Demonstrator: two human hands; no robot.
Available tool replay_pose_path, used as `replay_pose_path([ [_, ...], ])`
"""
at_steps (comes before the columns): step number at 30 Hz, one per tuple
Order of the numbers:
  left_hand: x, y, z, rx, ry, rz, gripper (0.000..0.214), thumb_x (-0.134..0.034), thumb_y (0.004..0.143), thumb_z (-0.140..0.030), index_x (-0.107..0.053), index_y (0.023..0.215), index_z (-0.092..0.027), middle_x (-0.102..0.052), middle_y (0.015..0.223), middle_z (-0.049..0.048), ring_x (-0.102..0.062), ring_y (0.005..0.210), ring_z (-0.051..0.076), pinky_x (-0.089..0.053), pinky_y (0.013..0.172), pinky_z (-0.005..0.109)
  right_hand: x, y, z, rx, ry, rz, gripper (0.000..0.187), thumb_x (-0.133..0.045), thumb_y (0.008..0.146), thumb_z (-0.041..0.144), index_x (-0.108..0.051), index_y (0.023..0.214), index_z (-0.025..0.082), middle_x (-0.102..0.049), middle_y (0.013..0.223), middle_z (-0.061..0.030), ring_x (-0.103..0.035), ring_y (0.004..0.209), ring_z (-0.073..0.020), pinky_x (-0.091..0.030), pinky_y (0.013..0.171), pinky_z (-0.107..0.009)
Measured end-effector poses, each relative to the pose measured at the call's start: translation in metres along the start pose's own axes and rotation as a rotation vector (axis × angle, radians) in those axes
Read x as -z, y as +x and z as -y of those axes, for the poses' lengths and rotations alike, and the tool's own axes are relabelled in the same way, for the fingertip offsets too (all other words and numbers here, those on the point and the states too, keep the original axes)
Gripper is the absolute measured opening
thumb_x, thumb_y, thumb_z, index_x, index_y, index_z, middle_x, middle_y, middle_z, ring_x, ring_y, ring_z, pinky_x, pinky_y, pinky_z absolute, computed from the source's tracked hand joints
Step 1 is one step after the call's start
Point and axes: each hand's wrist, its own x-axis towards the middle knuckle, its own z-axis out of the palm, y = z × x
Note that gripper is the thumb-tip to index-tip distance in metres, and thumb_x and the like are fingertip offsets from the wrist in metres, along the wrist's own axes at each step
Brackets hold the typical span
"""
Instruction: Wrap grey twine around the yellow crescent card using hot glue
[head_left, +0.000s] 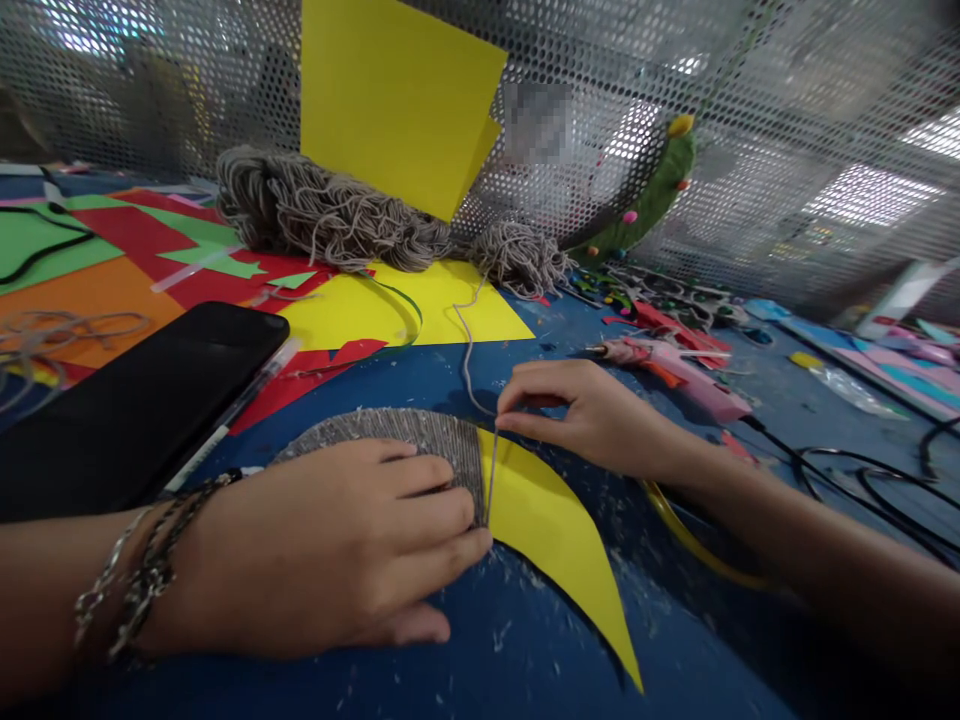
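Observation:
A yellow paper crescent (pixel 551 490) lies on the blue table, its left part wound with closely laid grey yarn (pixel 405 428). My left hand (pixel 337 550) rests flat over the wound part, fingers stretched out and fingertips at the edge of the winding. Between thumb and forefinger, my right hand (pixel 577 410) pinches a strand of grey yarn (pixel 492 475) just above the crescent's upper edge. The strand runs down across the yellow paper to my left fingertips. From the pinch it trails back to a loose heap of yarn (pixel 517 258). My left hand hides much of the wound part.
A pink glue gun (pixel 675 375) with a black cable lies right of my right hand. A black phone (pixel 150 400) and a pen lie at left. Behind are a big yarn skein (pixel 322 210), coloured paper scraps, a standing yellow sheet (pixel 397 100) and a decorated green crescent (pixel 652 200) against perforated metal.

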Motion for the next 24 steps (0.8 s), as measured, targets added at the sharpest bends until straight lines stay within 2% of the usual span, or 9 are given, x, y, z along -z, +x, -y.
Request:
replay_pose_path([
  [7, 0.000, 0.001, 0.000, -0.003, 0.006, 0.037, 0.029, -0.057, 0.085, -0.037, -0.062, 0.103, -0.015, -0.067, 0.098, 0.0062, -0.060, 0.086, 0.022, -0.048, 0.073, 0.032, -0.008, 0.005, -0.005, 0.023, -0.044, 0.014, 0.017, -0.053, 0.085, 0.028, -0.059, 0.075, 0.016, -0.059, 0.070, 0.0004, -0.050, 0.064, -0.0081, -0.037, 0.061, -0.020],
  [19, -0.001, -0.001, 0.003, -0.017, 0.017, 0.012, 0.027, -0.047, 0.091, -0.033, -0.061, 0.105, -0.015, -0.067, 0.099, 0.0057, -0.059, 0.090, 0.021, -0.048, 0.075, 0.032, -0.010, 0.017, -0.008, 0.101, -0.084, 0.050, 0.016, -0.052, 0.086, 0.026, -0.057, 0.073, 0.015, -0.057, 0.071, -0.0002, -0.049, 0.065, -0.0089, -0.036, 0.063, -0.020],
  [24, -0.001, -0.001, 0.003, -0.016, -0.007, 0.013, 0.027, -0.045, 0.092, -0.032, -0.060, 0.106, -0.015, -0.066, 0.099, 0.0061, -0.058, 0.091, 0.021, -0.048, 0.076, 0.031, -0.012, 0.018, -0.010, 0.068, -0.119, 0.051, 0.017, -0.053, 0.085, 0.027, -0.053, 0.071, 0.016, -0.055, 0.068, 0.0008, -0.046, 0.061, -0.0086, -0.033, 0.060, -0.020],
])
